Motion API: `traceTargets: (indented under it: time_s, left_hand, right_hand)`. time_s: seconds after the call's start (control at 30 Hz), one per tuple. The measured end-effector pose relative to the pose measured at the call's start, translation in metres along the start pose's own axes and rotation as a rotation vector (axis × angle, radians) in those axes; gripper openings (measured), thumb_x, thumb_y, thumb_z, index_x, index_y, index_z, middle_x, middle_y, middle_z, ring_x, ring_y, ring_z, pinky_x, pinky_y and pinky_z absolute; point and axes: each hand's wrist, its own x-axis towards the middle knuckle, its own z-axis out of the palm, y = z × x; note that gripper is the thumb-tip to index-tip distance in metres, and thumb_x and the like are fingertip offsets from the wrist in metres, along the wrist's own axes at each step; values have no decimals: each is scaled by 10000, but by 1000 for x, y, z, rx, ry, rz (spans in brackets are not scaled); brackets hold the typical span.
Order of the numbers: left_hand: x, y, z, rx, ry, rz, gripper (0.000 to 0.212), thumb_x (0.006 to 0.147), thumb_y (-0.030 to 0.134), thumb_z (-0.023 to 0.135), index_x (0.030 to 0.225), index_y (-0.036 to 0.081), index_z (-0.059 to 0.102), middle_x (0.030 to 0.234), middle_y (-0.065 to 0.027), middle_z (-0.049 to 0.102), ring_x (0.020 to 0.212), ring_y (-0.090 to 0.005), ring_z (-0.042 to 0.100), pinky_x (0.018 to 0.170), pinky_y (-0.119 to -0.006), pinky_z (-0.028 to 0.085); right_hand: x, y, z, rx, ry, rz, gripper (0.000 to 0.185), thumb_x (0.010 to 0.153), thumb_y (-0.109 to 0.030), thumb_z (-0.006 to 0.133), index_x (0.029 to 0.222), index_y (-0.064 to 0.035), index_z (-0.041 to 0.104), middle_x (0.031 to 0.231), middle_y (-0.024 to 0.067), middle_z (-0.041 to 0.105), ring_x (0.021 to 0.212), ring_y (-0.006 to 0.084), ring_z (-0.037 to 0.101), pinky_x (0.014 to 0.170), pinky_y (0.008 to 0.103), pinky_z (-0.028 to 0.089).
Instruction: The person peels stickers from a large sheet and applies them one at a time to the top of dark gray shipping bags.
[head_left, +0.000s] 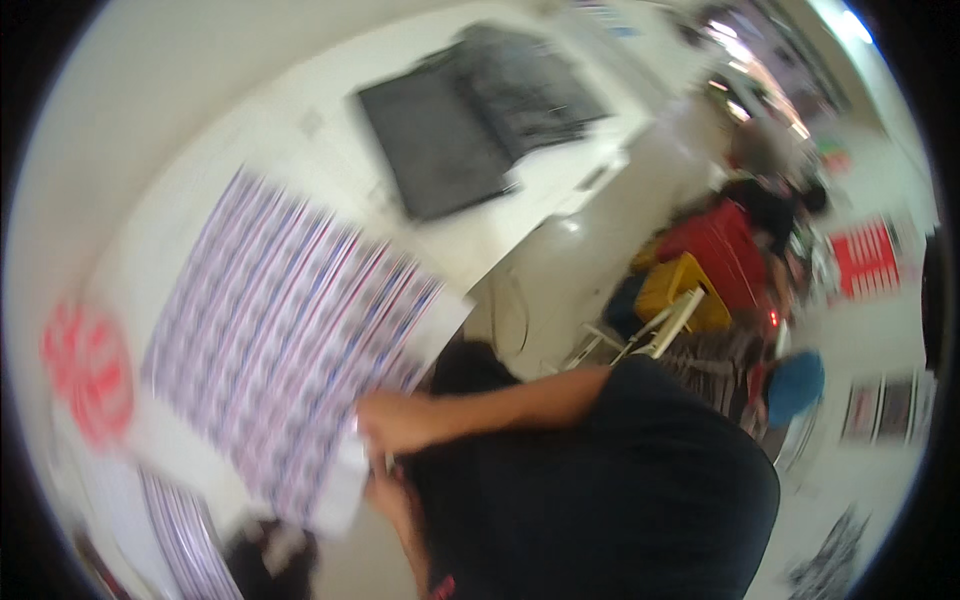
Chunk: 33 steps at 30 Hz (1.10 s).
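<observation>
A large striped printed sheet (285, 352), with rows of small blurred marks and a plain white border, lies on a white table. At its near edge my right hand (401, 421) has its fingers curled over the border and seems to grip it. Just below in the picture, close against the right one, is my left hand (391, 501); its fingers are partly hidden and blurred. A small bright glint shows by the right fingertips, too blurred to name. Farther along the table lie dark grey folded cloths (480, 124), apart from the sheet.
A red round print (90, 375) marks the pale surface at the left. More striped material (176, 532) and a dark blurred object (274, 559) are at lower left. Beyond the table's edge stand a cream metal frame (675, 322), a yellow crate (679, 289) and a person (761, 195).
</observation>
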Motion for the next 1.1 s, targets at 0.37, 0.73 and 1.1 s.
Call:
traceTargets:
  time_s: [0.37, 0.73, 1.1]
  left_hand:
    - [-7, 4, 16, -625, -38, -95, 312, 1074, 281, 684, 1215, 3, 691, 1042, -101, 759, 880, -151, 703, 614, -262, 488]
    - [-6, -3, 16, -707, -91, -137, 273, 1038, 243, 739, 1176, 12, 698, 1031, -81, 764, 899, -149, 736, 558, -245, 508]
    - [-9, -1, 14, -708, -143, -166, 263, 1060, 276, 717, 1157, 32, 708, 1000, -50, 751, 874, -117, 709, 584, -231, 480]
  right_hand:
    - [-23, 4, -27, 300, 6, 50, 116, 948, -97, 724, 913, -4, 664, 902, 63, 622, 772, 135, 613, 694, 311, 500]
    - [-25, -12, -37, 165, -56, 51, 83, 927, -52, 728, 928, -2, 661, 946, 53, 638, 780, 128, 634, 651, 280, 510]
    - [-23, -8, -33, 232, -78, 91, 93, 922, -49, 739, 897, -6, 661, 963, 45, 644, 775, 99, 625, 665, 263, 500]
